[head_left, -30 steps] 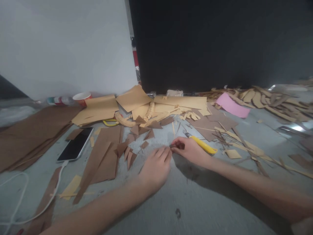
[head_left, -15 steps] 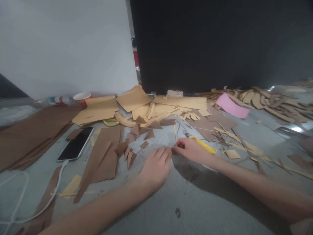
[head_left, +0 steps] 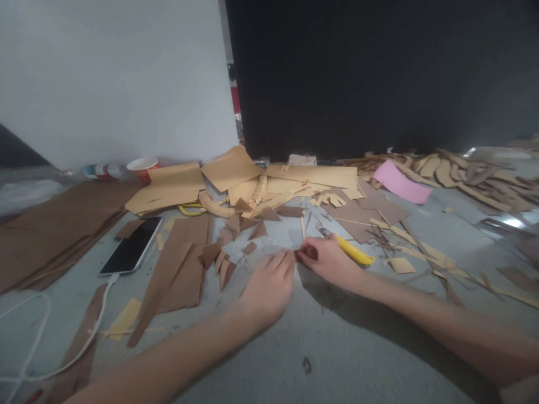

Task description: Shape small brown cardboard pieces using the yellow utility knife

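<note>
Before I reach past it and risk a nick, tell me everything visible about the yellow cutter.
The yellow cutter has a plastic-looking yellow handle and a grey, metal-looking tip. It lies aslant on the grey table just beyond the right hand, which partly hides it; whether they touch, I cannot tell. The tip points away and left, the handle end nearer and right. Any bared blade is too blurred to judge.

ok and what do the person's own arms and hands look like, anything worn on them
The left hand and right hand are ungloved, with no rings, watch or bracelet that I can make out. The left forearm is bare to the picture's edge. The right forearm is bare too, up to what looks like a pale sleeve in the bottom corner.
</note>
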